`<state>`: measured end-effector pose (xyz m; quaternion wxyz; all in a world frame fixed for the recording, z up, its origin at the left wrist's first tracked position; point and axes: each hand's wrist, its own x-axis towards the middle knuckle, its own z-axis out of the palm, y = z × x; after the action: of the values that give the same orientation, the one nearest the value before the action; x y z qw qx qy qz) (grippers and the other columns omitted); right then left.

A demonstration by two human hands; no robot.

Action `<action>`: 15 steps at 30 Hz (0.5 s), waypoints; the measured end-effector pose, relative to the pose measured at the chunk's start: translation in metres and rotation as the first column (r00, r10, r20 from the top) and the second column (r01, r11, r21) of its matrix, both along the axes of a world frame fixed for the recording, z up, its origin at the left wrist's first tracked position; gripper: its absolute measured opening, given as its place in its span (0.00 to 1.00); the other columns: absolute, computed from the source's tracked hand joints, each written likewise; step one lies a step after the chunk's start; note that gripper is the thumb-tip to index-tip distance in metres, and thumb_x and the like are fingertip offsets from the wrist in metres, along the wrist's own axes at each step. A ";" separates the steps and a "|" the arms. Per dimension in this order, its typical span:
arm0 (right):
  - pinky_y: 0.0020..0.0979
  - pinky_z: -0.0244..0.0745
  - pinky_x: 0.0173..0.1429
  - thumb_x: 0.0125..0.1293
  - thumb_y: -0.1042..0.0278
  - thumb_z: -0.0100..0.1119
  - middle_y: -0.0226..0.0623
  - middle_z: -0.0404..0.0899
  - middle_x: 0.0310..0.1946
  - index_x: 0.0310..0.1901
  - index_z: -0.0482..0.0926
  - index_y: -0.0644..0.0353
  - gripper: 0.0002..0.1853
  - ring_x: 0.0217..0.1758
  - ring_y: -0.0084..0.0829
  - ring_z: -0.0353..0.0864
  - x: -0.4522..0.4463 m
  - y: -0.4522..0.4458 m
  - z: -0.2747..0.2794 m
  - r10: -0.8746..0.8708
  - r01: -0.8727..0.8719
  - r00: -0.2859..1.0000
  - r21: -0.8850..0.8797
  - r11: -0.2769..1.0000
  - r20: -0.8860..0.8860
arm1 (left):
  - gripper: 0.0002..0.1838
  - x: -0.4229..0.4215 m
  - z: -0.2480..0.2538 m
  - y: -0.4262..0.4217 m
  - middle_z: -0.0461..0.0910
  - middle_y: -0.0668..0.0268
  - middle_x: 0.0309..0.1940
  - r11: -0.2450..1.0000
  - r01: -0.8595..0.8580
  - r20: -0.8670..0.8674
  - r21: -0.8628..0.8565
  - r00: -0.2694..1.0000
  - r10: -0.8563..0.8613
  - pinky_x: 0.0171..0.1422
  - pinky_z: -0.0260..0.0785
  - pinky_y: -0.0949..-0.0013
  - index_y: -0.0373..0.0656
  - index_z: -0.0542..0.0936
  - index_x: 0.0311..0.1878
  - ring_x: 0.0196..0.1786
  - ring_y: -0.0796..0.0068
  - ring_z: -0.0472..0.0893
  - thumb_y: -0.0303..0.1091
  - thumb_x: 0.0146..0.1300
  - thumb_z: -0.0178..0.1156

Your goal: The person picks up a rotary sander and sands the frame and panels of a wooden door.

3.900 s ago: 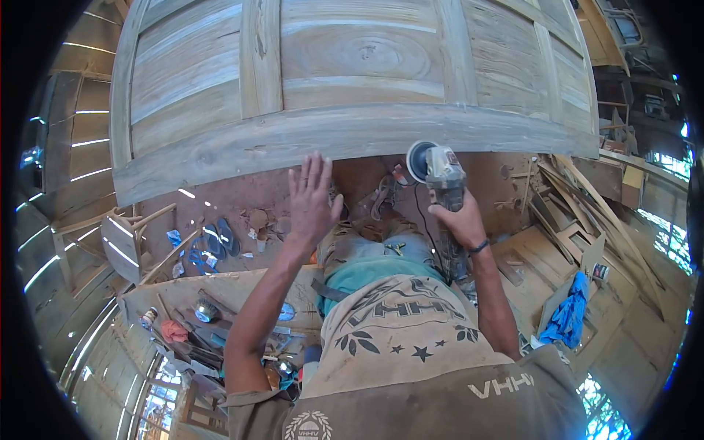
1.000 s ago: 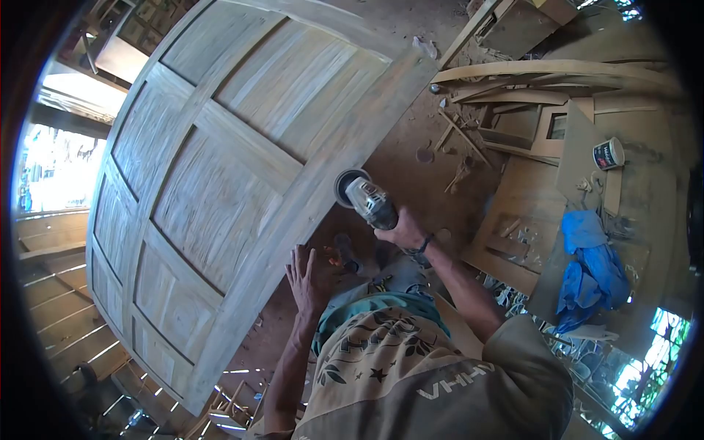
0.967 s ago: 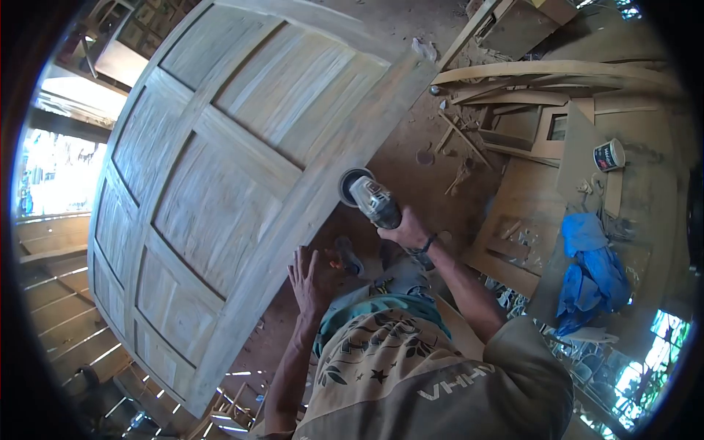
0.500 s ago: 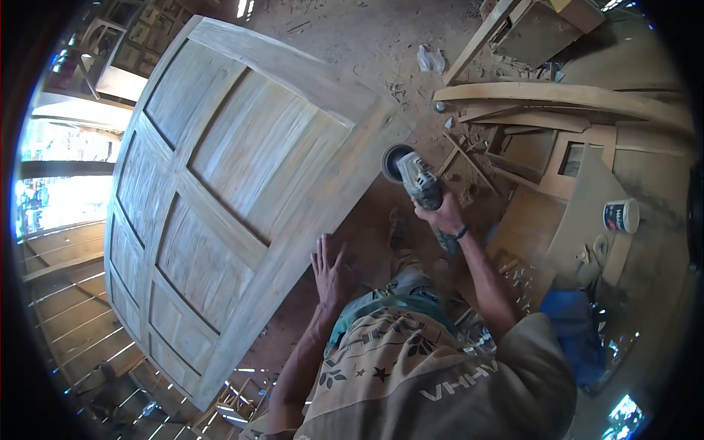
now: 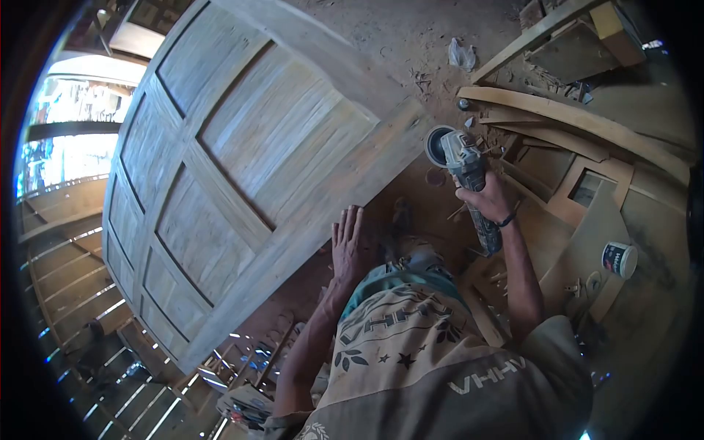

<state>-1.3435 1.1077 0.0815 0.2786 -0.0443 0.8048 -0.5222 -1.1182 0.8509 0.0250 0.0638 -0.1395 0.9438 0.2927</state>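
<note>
A large panelled wooden door (image 5: 286,147) lies in front of me, its frame and recessed panels pale and dusty. My left hand (image 5: 347,246) rests at the door's near edge, fingers stretched out over the wood. In my right hand (image 5: 486,198) is an angle grinder (image 5: 469,167), with my fingers wrapped round its body. The grinder's round disc (image 5: 440,146) is by the door's right corner; whether it touches the wood I cannot tell.
Curved wooden pieces (image 5: 572,121) and boards are stacked at the right. A white tub (image 5: 620,259) stands on a board there. A clear plastic bag (image 5: 461,55) lies on the dirt floor, among wood scraps. Slatted wall boards (image 5: 70,271) run along the left.
My view has shifted, so the door and stacked wood appear displaced. My right hand with the grinder has moved rightward in view. My left hand has moved up along the door's edge.
</note>
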 end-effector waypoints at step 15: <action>0.46 0.82 0.55 0.46 0.53 0.74 0.58 0.86 0.43 0.62 0.77 0.61 0.39 0.49 0.56 0.87 0.174 -0.133 -0.015 0.476 -0.482 0.874 0.287 0.828 0.093 | 0.45 0.202 -0.003 -0.088 0.54 0.49 0.81 0.892 -0.428 0.023 -0.148 0.900 0.435 0.84 0.43 0.44 0.41 0.58 0.80 0.84 0.49 0.52 0.40 0.62 0.67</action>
<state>-1.1699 0.9743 0.0662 0.4110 -0.1968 0.8356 -0.3069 -0.9163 0.7633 0.0217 0.0135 -0.3576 0.9053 0.2290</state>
